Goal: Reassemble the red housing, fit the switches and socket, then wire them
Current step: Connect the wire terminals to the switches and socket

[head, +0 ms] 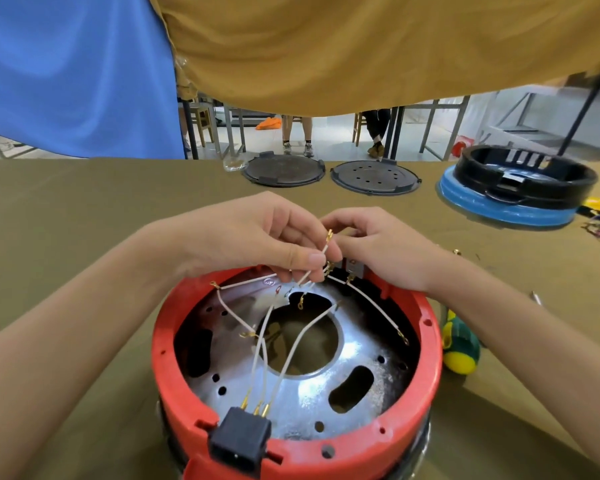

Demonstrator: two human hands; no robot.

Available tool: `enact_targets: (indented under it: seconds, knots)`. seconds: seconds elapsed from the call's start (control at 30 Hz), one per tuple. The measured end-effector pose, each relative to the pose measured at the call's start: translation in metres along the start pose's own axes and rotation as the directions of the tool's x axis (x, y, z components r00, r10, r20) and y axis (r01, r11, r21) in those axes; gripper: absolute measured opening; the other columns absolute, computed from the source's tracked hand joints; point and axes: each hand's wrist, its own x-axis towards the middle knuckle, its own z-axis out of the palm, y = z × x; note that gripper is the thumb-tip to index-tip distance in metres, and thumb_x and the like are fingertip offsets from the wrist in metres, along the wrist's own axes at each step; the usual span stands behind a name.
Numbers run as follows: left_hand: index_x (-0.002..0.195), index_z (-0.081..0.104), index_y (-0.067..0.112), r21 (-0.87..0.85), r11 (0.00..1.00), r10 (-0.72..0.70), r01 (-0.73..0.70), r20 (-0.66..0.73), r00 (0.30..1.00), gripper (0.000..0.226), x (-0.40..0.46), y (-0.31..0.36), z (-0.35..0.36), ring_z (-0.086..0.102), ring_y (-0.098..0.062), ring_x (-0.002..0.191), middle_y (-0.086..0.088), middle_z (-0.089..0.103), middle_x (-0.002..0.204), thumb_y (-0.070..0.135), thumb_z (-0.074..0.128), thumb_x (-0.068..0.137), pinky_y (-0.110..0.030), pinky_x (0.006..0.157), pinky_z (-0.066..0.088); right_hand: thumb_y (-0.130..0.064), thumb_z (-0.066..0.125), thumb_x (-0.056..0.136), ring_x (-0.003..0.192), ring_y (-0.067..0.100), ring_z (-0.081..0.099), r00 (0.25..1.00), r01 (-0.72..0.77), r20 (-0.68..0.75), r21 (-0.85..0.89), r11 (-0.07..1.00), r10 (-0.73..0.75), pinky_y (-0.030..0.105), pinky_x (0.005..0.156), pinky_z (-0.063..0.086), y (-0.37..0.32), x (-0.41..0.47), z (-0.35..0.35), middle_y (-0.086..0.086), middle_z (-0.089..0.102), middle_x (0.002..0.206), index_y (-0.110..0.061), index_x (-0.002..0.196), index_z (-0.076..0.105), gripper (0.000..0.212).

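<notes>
The round red housing [426, 355] lies open side up on the table in front of me, with a shiny metal plate [354, 386] inside. A black socket [239, 441] sits in its near rim, and several white wires [293, 351] run up from it. My left hand [257, 237] pinches a bundle of these wires above the far rim. My right hand [378, 247] pinches one wire's brass terminal [329, 236] beside the left fingertips. Other loose wires end in ring terminals over the plate. The switches at the far rim are mostly hidden by my hands.
A green and yellow screwdriver [459, 344] lies right of the housing. Two dark round lids [283, 171] [374, 177] lie at the table's far edge. A blue and black housing [513, 192] stands far right, with loose wires and screws near it. People sit beyond the table.
</notes>
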Motion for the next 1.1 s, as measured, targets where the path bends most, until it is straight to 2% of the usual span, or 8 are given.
enact_targets:
  seconds: [0.2,0.3,0.37,0.47,0.53,0.67,0.87,1.1]
  knots:
    - [0.106,0.075,0.018,0.104,0.992,-0.058,0.064,-0.062,0.996,0.019,-0.003,0.011,0.001,0.06,-0.009,0.069,-0.001,0.073,0.081,0.024,0.063,0.092,-0.019,0.064,0.05,-0.027,0.045,0.105,0.096,0.015,0.067,0.999,-0.032,-0.039,0.01,0.999,0.032,0.041,0.096,0.049,-0.001,-0.002,0.0,0.0,0.073,0.101,-0.018,0.105,0.072,0.029]
    - [0.101,0.078,0.03,0.326,0.941,-0.04,0.094,-0.168,0.985,0.017,-0.005,0.019,0.002,0.059,-0.014,0.066,0.002,0.073,0.078,0.028,0.063,0.094,-0.028,0.066,0.052,-0.029,0.042,0.106,0.09,0.022,0.069,0.997,-0.061,-0.041,0.047,0.997,0.063,0.047,0.092,0.052,0.001,-0.003,0.0,0.004,0.074,0.096,-0.017,0.101,0.073,0.034]
    - [0.099,0.078,0.036,0.523,0.846,0.014,0.101,-0.212,0.977,0.017,-0.003,0.022,0.005,0.063,-0.017,0.069,0.005,0.073,0.078,0.032,0.063,0.093,-0.035,0.072,0.053,-0.031,0.041,0.106,0.092,0.022,0.071,0.997,-0.068,-0.033,0.077,0.995,0.071,0.047,0.093,0.052,0.003,-0.002,0.001,0.004,0.075,0.097,-0.017,0.105,0.073,0.035]
    - [0.102,0.078,0.033,0.672,0.733,0.063,0.103,-0.217,0.974,0.016,0.001,0.025,0.016,0.065,-0.003,0.072,0.015,0.072,0.075,0.032,0.068,0.09,-0.017,0.067,0.048,-0.03,0.044,0.105,0.091,0.015,0.072,0.996,-0.077,-0.036,0.112,0.991,0.081,0.036,0.089,0.053,0.006,-0.001,0.001,-0.002,0.076,0.096,-0.022,0.105,0.075,0.032]
    - [0.099,0.077,0.029,0.682,0.724,0.063,0.099,-0.209,0.976,0.013,0.004,0.024,0.021,0.062,0.008,0.065,0.02,0.068,0.066,0.031,0.071,0.088,-0.007,0.062,0.041,-0.031,0.046,0.104,0.089,0.013,0.071,0.995,-0.081,-0.046,0.121,0.989,0.087,0.034,0.087,0.052,0.007,0.0,0.001,-0.003,0.076,0.094,-0.023,0.101,0.075,0.03]
    - [0.09,0.076,0.028,0.673,0.736,0.116,0.069,-0.226,0.967,0.005,0.008,0.019,0.028,0.059,0.011,0.057,0.019,0.064,0.058,0.029,0.074,0.086,-0.002,0.058,0.038,-0.033,0.049,0.103,0.096,0.023,0.07,0.994,-0.081,-0.056,0.132,0.988,0.089,0.047,0.098,0.049,0.006,0.001,0.002,0.003,0.076,0.097,-0.019,0.099,0.075,0.03]
    - [0.081,0.08,0.026,0.687,0.724,0.157,0.052,-0.238,0.959,0.01,0.01,0.014,0.045,0.063,-0.004,0.059,0.009,0.069,0.059,0.022,0.072,0.085,-0.005,0.058,0.04,-0.033,0.049,0.103,0.097,0.029,0.07,0.993,-0.095,-0.049,0.18,0.979,0.105,0.052,0.099,0.049,0.004,-0.001,0.004,0.009,0.075,0.098,-0.013,0.1,0.074,0.032]
    - [0.071,0.079,0.019,0.636,0.765,0.165,0.101,-0.345,0.924,0.014,0.01,0.01,0.049,0.057,-0.007,0.049,0.007,0.065,0.051,0.014,0.071,0.082,-0.006,0.052,0.038,-0.036,0.05,0.102,0.097,0.025,0.069,0.994,-0.081,-0.057,0.143,0.986,0.089,0.049,0.098,0.049,0.002,-0.003,0.004,0.007,0.074,0.098,-0.015,0.099,0.074,0.032]
